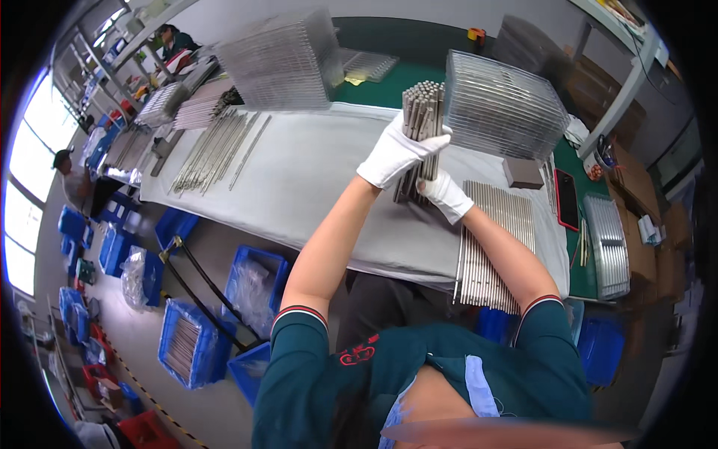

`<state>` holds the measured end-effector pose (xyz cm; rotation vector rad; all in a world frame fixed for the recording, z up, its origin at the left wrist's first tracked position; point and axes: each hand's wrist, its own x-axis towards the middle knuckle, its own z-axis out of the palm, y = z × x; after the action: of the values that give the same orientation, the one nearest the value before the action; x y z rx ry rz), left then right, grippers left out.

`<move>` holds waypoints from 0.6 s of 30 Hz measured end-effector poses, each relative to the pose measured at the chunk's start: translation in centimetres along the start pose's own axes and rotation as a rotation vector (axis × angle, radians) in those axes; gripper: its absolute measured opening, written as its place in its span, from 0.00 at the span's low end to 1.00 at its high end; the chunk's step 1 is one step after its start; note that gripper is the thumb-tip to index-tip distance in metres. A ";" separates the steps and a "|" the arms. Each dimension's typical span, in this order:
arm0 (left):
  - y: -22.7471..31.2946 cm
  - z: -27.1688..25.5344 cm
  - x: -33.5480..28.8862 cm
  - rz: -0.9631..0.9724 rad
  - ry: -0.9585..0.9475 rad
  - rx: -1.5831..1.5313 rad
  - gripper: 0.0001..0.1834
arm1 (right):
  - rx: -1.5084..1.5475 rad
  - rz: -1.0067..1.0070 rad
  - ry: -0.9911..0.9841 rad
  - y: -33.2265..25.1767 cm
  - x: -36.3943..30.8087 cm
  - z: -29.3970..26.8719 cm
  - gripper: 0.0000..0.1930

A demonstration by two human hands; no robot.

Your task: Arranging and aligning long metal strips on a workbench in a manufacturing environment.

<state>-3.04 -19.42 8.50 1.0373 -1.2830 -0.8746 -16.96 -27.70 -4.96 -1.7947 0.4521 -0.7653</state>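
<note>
A thick bundle of thin metal rods stands nearly upright above the cloth-covered table. My left hand, in a white glove, is wrapped round its middle from the left. Lower on the right side of the bundle, my gloved right hand grips it, thumb toward the rods. The rods' upper ends show as a cluster of round tips; their lower ends are partly hidden by my hands. By my right forearm lies a flat row of similar rods, side by side at the table's front edge. More loose rods lie spread at the left.
Stacks of clear plastic trays stand at the back. A grey-brown block and a red-edged phone lie at the right. Blue crates sit on the floor at left. Another person is farther off left.
</note>
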 end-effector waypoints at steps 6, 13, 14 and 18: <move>-2.9 1.0 -2.1 0.219 0.213 0.086 0.21 | -0.018 0.107 -0.090 -1.6 0.0 1.0 0.32; -0.2 1.6 -7.1 0.328 0.192 0.199 0.20 | -0.019 0.102 -0.280 -3.3 -4.5 4.3 0.27; -0.9 1.8 -7.4 0.226 0.142 0.058 0.22 | 0.048 0.104 -0.346 -1.5 -4.7 3.3 0.30; -3.8 1.4 -8.3 0.122 0.092 0.195 0.31 | -0.240 -0.111 -0.232 -0.7 -4.0 3.9 0.29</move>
<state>-5.13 -13.00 2.23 1.1262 -1.3581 -0.6117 -17.19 -22.23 -6.25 -2.1193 0.3015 -0.5867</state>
